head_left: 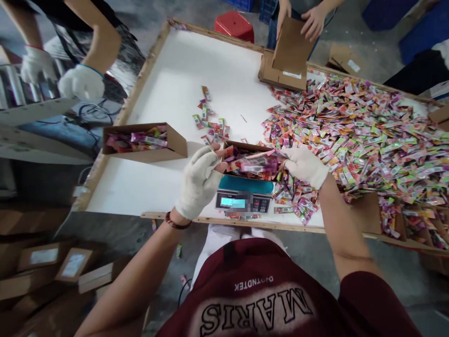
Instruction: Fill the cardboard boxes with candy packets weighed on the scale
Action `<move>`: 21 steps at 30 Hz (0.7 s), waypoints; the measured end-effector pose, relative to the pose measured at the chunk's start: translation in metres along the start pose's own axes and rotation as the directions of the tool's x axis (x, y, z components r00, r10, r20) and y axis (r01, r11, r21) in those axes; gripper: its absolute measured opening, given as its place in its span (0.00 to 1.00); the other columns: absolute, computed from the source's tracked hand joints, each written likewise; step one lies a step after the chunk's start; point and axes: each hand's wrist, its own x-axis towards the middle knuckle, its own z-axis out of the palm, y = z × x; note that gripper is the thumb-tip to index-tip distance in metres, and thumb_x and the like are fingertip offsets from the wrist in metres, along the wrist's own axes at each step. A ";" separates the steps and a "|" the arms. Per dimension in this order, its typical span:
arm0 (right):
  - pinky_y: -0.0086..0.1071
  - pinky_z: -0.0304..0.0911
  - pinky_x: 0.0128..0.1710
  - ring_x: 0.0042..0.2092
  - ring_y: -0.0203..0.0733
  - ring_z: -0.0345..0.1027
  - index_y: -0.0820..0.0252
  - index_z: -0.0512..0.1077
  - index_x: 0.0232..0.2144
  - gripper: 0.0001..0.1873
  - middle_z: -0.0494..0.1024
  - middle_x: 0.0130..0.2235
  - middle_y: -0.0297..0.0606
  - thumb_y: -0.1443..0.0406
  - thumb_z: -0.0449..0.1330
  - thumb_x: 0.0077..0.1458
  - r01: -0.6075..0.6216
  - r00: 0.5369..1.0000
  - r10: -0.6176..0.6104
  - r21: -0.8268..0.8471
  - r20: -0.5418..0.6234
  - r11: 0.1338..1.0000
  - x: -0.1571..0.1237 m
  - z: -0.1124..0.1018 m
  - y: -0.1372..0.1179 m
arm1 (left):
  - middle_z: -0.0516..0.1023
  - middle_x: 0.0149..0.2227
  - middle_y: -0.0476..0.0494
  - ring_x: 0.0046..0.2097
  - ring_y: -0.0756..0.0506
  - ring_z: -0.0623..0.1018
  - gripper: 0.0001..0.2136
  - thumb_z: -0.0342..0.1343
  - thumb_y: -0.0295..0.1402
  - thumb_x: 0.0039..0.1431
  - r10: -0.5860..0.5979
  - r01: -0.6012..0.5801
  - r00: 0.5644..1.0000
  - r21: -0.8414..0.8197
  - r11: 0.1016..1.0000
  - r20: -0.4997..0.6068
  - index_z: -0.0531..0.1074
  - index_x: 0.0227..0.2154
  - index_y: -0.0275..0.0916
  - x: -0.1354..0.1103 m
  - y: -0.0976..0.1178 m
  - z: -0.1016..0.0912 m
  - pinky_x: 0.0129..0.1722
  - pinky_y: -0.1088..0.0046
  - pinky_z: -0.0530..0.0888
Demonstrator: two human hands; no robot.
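An open cardboard box full of small colourful candy sachets rests on a digital weighing scale with a lit display. At the box's left end is my left hand, gloved in white with bare fingertips; its thumb and fingers are apart beside the sachets. My right hand, also gloved, is closed at the right end, with its fingers pressed on sachets by the box rim. Some sachets in the box are blurred. Loose sachets lie beside the scale.
A large heap of sachets covers the table's right side. Another filled box stands left. Across the table, a co-worker's hands hold a cardboard box. Another person's gloved hands are upper left. Filled boxes line the right edge.
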 end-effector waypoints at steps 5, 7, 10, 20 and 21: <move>0.34 0.60 0.32 0.28 0.40 0.66 0.55 0.71 0.29 0.20 0.73 0.26 0.34 0.52 0.52 0.69 -0.222 0.933 0.257 0.162 -0.251 0.962 -0.052 0.004 0.042 | 0.78 0.55 0.36 0.57 0.40 0.78 0.13 0.53 0.38 0.68 -0.086 0.087 0.996 0.039 0.995 -0.021 0.77 0.48 0.37 -0.019 -0.018 -0.012 0.60 0.59 0.76; 0.34 0.56 0.28 0.25 0.39 0.61 0.54 0.65 0.25 0.23 0.68 0.22 0.31 0.48 0.53 0.68 -0.335 0.871 0.392 0.228 -0.297 0.915 -0.085 0.009 0.069 | 0.78 0.55 0.36 0.57 0.40 0.78 0.13 0.53 0.38 0.68 -0.111 0.112 0.993 0.049 0.992 -0.027 0.78 0.47 0.38 -0.023 -0.025 -0.016 0.60 0.59 0.76; 0.34 0.54 0.27 0.24 0.39 0.59 0.52 0.60 0.23 0.25 0.66 0.20 0.31 0.44 0.53 0.65 -0.474 0.783 0.539 0.263 -0.310 0.840 -0.127 0.027 0.107 | 0.79 0.53 0.36 0.56 0.40 0.79 0.13 0.53 0.37 0.68 -0.094 0.095 0.995 0.042 0.995 -0.028 0.78 0.47 0.37 -0.017 -0.025 -0.018 0.59 0.59 0.77; 0.35 0.56 0.33 0.28 0.41 0.58 0.52 0.60 0.27 0.12 0.64 0.22 0.31 0.54 0.52 0.57 -0.589 0.757 0.616 0.181 -0.218 0.788 -0.164 0.054 0.128 | 0.78 0.55 0.39 0.57 0.40 0.78 0.10 0.53 0.35 0.68 0.053 -0.051 0.996 -0.036 0.998 0.074 0.77 0.46 0.41 0.038 0.011 0.014 0.60 0.55 0.76; 0.35 0.57 0.34 0.29 0.42 0.59 0.51 0.60 0.27 0.11 0.65 0.22 0.31 0.54 0.52 0.57 -0.588 0.761 0.613 0.171 -0.212 0.790 -0.163 0.052 0.124 | 0.78 0.55 0.39 0.57 0.40 0.78 0.10 0.53 0.35 0.68 0.064 -0.061 0.995 -0.048 0.997 0.077 0.77 0.46 0.40 0.040 0.013 0.017 0.61 0.54 0.76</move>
